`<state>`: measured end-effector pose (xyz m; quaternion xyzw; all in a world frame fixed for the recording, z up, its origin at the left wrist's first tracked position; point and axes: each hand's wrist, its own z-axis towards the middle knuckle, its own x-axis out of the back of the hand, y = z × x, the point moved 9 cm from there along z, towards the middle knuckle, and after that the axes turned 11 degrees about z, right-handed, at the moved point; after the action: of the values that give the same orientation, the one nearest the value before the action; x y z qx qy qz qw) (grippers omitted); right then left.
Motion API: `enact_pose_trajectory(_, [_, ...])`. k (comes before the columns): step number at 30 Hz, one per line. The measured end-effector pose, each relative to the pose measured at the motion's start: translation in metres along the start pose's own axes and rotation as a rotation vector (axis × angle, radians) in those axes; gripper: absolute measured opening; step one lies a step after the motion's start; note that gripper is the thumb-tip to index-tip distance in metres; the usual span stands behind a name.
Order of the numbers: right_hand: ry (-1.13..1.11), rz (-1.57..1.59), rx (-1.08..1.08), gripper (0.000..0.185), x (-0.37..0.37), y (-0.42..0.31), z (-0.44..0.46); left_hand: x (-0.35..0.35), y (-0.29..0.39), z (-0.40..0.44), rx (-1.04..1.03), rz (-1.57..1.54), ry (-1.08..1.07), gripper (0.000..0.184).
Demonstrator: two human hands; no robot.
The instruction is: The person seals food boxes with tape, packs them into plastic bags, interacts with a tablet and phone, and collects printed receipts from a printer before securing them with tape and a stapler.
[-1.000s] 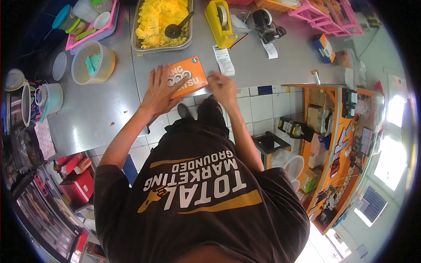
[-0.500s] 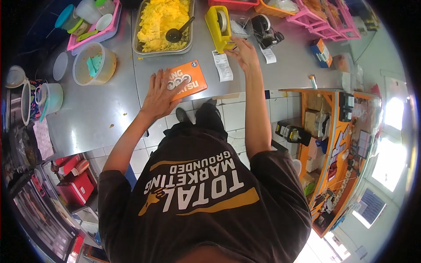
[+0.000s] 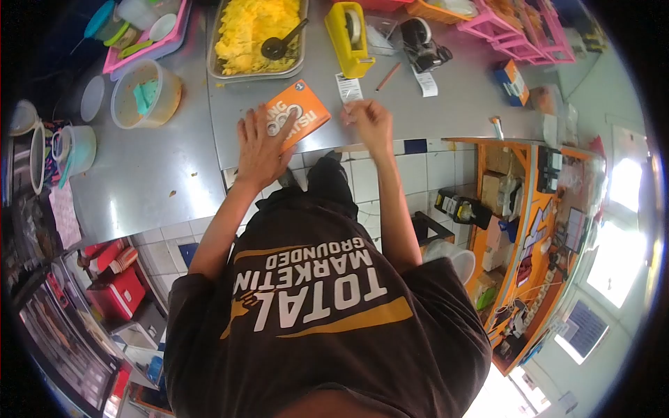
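Note:
My left hand (image 3: 261, 148) lies with spread fingers across the left part of an orange printed box (image 3: 311, 117), near the table's front edge. Right of the box, my right hand (image 3: 371, 127) is closed in a pinch. A small clear piece of tape (image 3: 347, 113) shows at its fingertips, over the lower end of a printed receipt (image 3: 348, 86). Beyond the receipt stands a yellow tape dispenser (image 3: 340, 43). A thin reddish-brown pen or pencil (image 3: 388, 76) lies to the dispenser's right.
A metal tray (image 3: 302, 64) of yellow food with a black ladle (image 3: 274, 47) stands behind the box. To the left is a clear tub (image 3: 167, 104). A black tape dispenser (image 3: 420, 45), another receipt (image 3: 426, 82) and pink baskets (image 3: 498, 40) are at right.
My right hand has moved from the yellow dispenser's front end towards me, down to the receipt. The orange box is turned slightly anticlockwise under my left hand. The pen or pencil is now uncovered.

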<state>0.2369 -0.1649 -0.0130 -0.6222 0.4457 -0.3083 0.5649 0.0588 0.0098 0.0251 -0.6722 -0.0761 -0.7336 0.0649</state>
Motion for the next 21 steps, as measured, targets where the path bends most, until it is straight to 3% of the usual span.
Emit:
enact_pose_trajectory(3, [-0.173, 0.178, -0.291, 0.016, -0.063, 0.026, -0.062, 0.0, 0.001, -0.001, 0.022, -0.028, 0.052, 0.075])
enact_pose_trajectory(13, [-0.154, -0.016, -0.449, 0.023, -0.079, 0.072, -0.063, 0.002, 0.004, 0.003, 0.013, -0.02, -0.004, 0.074])
enact_pose_trajectory(16, [-0.418, 0.027, -0.173, 0.02, -0.084, 0.063, -0.047, -0.002, 0.004, 0.005, 0.02, -0.01, -0.042, 0.077])
enact_pose_trajectory(17, [-0.4, 0.024, -0.168, 0.02, -0.076, 0.066, -0.042, 0.0, 0.007, 0.006, 0.003, -0.017, -0.039, 0.077])
enact_pose_trajectory(20, [-0.462, -0.444, 0.327, 0.02, -0.073, 0.03, -0.031, 0.005, 0.009, 0.012, 0.003, 0.026, 0.008, 0.079])
enact_pose_trajectory(21, [-0.45, -0.445, 0.336, 0.02, -0.06, 0.025, -0.026, 0.003, 0.011, 0.016, -0.008, 0.029, 0.016, 0.079])
